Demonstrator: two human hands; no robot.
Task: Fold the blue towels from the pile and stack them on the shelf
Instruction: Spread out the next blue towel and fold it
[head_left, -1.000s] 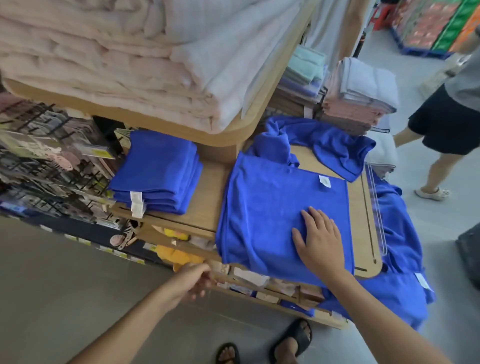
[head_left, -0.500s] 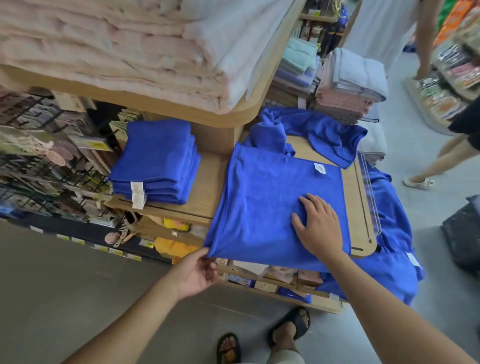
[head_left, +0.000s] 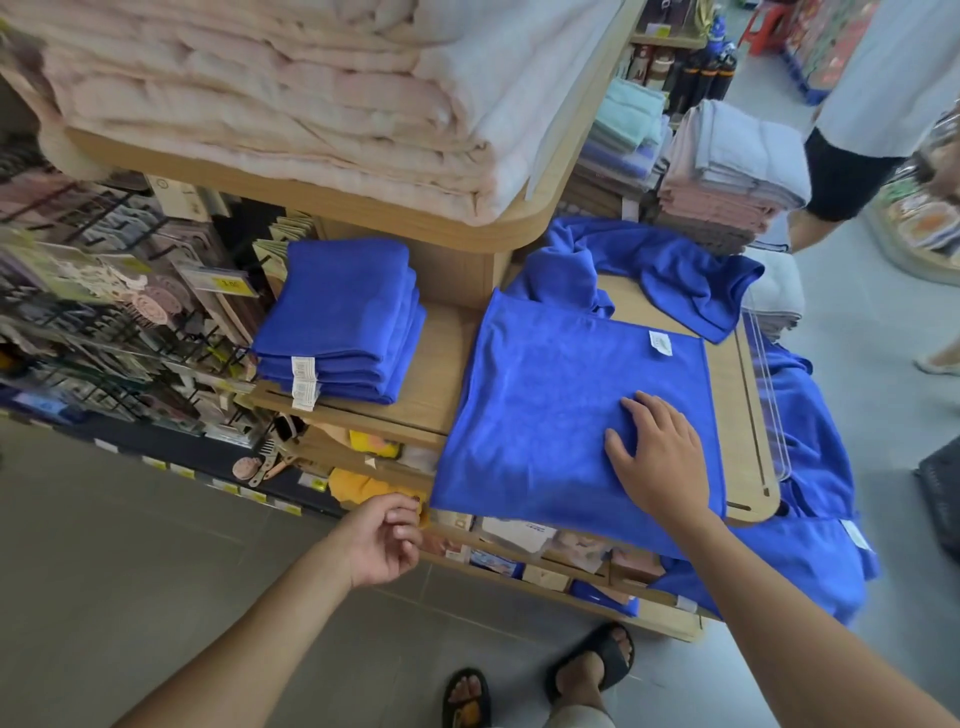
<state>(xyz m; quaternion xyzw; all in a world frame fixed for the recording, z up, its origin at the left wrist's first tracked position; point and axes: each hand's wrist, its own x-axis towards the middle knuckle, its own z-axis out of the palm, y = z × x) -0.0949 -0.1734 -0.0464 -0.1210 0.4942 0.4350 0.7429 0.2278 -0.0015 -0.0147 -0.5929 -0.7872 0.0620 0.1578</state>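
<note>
A blue towel lies spread flat on the wooden shelf, its front edge hanging over the rim. My right hand rests flat on its near right part, fingers straight. Just left of the towel's near left corner is my left hand, fingers loosely curled, with a small gap to the cloth. A folded stack of blue towels sits at the shelf's left end. Crumpled unfolded blue towels lie at the back, and more blue towels hang off the right end.
Folded pink blankets fill the upper shelf. Pink and grey towel stacks stand at the back right. A clear plastic divider edges the shelf. A rack of small goods is on the left. A person stands in the right aisle.
My left hand rose to the towel's near left corner, gripped it, and now sits just beside it. The towel lies flatter. My right hand stays pressed on it.
</note>
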